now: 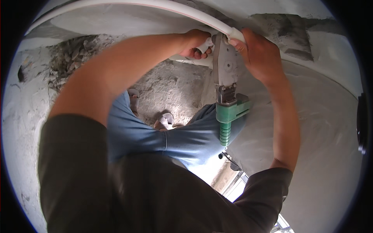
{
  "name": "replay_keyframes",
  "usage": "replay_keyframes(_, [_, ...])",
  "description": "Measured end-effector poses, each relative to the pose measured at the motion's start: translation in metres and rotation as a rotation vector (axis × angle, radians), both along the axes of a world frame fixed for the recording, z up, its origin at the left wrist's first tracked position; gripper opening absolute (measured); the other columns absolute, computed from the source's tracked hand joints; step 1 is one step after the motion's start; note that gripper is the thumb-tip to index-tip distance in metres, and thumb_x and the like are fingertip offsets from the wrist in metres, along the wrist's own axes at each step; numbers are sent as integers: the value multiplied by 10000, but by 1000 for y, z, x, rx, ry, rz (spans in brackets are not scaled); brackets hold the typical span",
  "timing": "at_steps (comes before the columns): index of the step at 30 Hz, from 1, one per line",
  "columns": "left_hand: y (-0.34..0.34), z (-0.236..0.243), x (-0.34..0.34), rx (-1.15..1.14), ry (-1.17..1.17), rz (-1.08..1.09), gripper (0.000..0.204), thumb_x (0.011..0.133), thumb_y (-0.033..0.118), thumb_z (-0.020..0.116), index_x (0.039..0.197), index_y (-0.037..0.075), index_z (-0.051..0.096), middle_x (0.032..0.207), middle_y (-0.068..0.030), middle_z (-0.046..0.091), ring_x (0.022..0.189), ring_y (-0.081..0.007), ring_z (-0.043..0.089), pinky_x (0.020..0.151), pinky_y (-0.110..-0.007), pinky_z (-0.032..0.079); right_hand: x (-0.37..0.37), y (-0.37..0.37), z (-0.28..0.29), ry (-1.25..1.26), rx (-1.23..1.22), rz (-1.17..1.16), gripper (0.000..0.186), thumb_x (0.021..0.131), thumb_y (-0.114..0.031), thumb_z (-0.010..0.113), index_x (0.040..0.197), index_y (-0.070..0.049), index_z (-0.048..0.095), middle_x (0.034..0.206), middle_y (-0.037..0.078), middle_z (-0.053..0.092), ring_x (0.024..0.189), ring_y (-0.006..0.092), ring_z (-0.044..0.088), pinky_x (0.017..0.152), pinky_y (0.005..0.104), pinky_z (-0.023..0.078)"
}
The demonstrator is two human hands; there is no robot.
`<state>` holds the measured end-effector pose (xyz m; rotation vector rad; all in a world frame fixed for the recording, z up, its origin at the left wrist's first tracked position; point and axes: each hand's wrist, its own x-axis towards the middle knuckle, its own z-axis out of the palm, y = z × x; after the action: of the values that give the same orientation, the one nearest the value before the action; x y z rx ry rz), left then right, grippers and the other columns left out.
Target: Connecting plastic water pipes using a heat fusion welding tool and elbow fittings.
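A white fitting [203,46] is being gripped in the curled fingers of the left hand [195,42]; a white pipe [175,5] is being clasped near its end by the right hand [261,54], the thumb bent along it; a green-handled tool [226,93] is being flanked by both, apparently so that each piece is being lined up with its grey plate [225,64]; whether its handle [225,130] is being braced by the legs [175,143] cannot be told; below, a rough floor [167,83] is being partly lit; loose rubble [72,58] is being bordered by a pale wall [23,128].
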<state>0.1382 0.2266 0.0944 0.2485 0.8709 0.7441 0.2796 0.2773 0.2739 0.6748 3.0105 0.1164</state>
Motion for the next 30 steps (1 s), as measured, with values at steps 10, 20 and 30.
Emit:
replay_keyframes(10, [-27,7,-5,126,-4,188,334,1025,329,395,902,81,581,666,-45,590,465,-133,526,351,-239,278,-6,-3,8,-154,-145,-118,496,980,-532,490,899,-44,510,688,172,631,663,408,629,570,478,494])
replay_keyframes(20, [-30,11,15,69,91,423,268,976,259,446,959,41,600,693,-55,595,494,-151,523,423,-267,356,-1,-2,1,-126,-130,-95,516,1008,-546,421,900,-45,483,652,176,592,637,415,611,557,495,475])
replay_keyframes(30, [-23,1,14,127,58,398,281,960,261,465,925,19,604,718,-65,599,533,-156,536,446,-268,394,-4,0,5,-106,-165,-45,475,1016,-507,436,925,-44,491,629,174,577,593,407,596,522,482,462])
